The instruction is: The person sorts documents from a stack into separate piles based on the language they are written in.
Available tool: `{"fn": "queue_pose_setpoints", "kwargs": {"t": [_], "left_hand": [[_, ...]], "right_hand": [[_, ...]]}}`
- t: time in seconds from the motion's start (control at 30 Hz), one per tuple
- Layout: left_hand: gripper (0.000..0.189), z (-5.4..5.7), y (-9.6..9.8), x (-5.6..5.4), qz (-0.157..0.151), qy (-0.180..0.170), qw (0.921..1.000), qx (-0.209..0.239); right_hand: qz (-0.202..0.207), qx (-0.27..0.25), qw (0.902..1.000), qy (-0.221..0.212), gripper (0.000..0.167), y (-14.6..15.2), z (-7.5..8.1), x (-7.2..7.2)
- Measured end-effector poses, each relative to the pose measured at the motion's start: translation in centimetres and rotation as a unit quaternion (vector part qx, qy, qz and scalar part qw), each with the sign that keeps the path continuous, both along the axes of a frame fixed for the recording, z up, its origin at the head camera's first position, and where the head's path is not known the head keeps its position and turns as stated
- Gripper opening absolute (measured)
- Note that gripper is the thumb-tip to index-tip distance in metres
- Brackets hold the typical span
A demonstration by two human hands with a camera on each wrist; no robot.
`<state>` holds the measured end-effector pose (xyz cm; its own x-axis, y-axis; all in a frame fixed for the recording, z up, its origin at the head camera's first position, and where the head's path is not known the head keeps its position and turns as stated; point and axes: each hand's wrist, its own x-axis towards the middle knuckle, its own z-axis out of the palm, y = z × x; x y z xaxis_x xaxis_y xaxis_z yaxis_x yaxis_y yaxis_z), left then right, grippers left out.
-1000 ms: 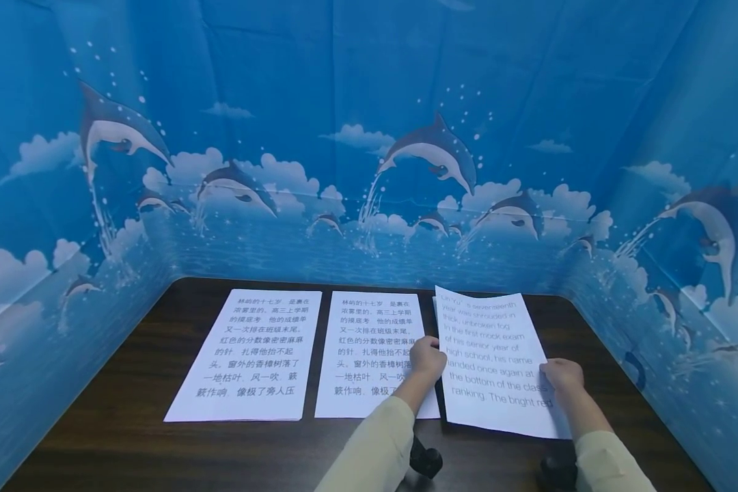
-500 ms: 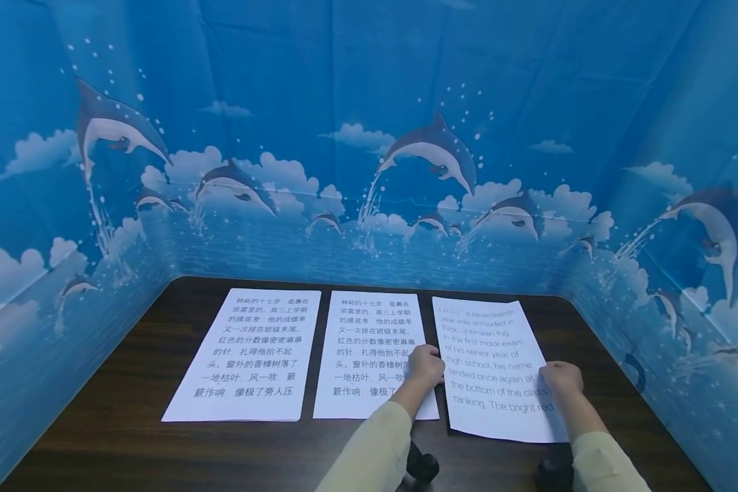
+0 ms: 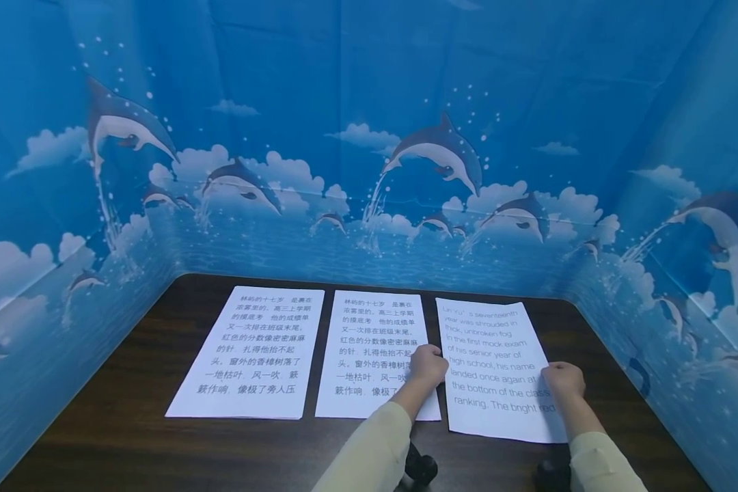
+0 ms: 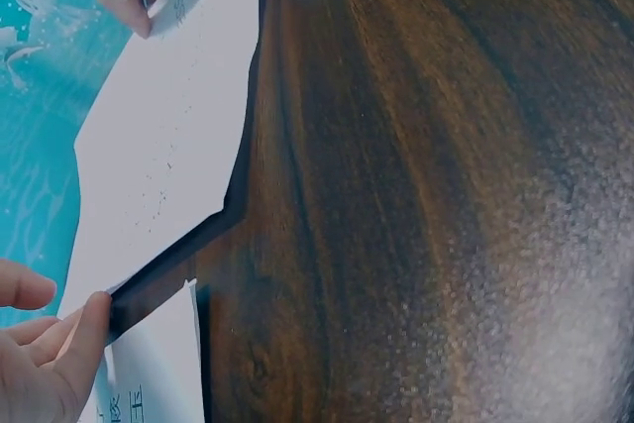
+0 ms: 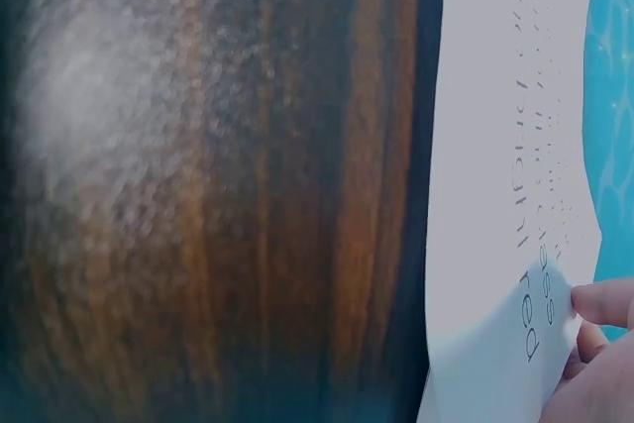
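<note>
A white sheet of paper printed with English text is at the right of the table in the head view. My left hand pinches its left edge, and my right hand pinches the right edge lower down. In the left wrist view the sheet bows slightly, with a dark shadow under its near edge. My right thumb lies on the printed face in the right wrist view, beside the word "red". Just left of it, a sheet with Chinese text is partly covered by my left hand and forearm.
Another Chinese-text sheet lies at the left of the dark wooden table. A blue dolphin-print curtain encloses the table's back and sides. Black devices sit under the wrists.
The English sheet has come down and flattened, its raised far edge now level with the neighbouring sheets. Both hands keep hold of its edges, and the head view has shifted slightly.
</note>
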<state>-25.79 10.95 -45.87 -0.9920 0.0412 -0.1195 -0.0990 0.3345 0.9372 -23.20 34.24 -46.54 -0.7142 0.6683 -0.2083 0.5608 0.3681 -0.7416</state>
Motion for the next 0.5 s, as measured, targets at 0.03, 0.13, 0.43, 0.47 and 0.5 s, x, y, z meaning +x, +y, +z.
{"fn": "queue_pose_setpoints", "kwargs": {"t": [0.03,0.13,0.43,0.47,0.5], "left_hand": [[0.03,0.1,0.0,0.1,-0.003,0.001,1.0,-0.001],[0.028,0.3,0.2,0.2,-0.01,0.009,0.9999,-0.005],[0.032,0.7,0.5,0.5,-0.016,0.023,0.9996,0.0],[0.034,0.7,0.5,0.5,-0.017,0.022,0.9996,0.001],[0.035,0.8,0.5,0.5,-0.02,0.022,0.9996,0.003]], "right_hand": [[0.0,-0.002,1.0,0.001,0.033,0.0,0.1,0.1],[-0.002,-0.002,0.9999,0.011,0.033,-0.1,0.3,0.3],[-0.007,0.008,0.9991,0.042,0.036,-0.3,1.3,0.5],[-0.007,0.012,0.9989,0.044,0.036,-0.3,1.4,0.6],[-0.009,0.015,0.9988,0.045,0.035,-0.4,1.4,0.6]]}}
